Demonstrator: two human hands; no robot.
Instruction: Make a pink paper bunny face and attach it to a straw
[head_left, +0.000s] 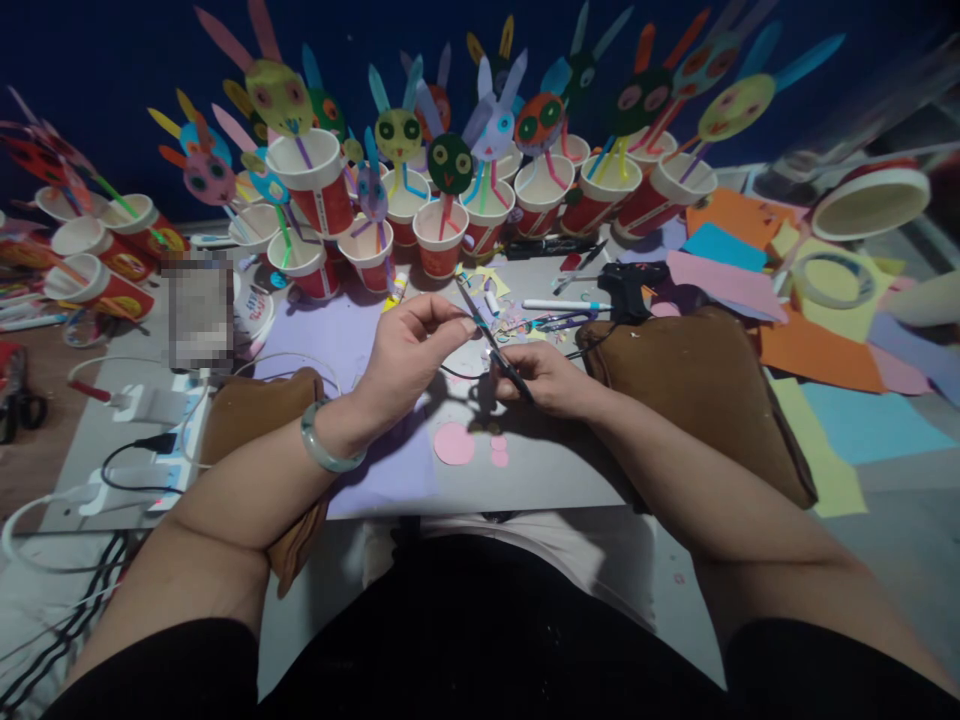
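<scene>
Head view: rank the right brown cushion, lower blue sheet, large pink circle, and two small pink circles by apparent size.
1. Right brown cushion
2. Lower blue sheet
3. Large pink circle
4. Two small pink circles, too alike to separate

on my feed the large pink disc point(454, 443) and purple sheet point(397, 477) read as smooth, matt paper. i'd call the larger brown cushion point(690, 400) leather-like, with a dull sheen. the bangle point(316, 448) shines like polished stone; the white charger point(154, 404) looks smooth plastic; the scissors point(514, 377) look like dark metal.
</scene>
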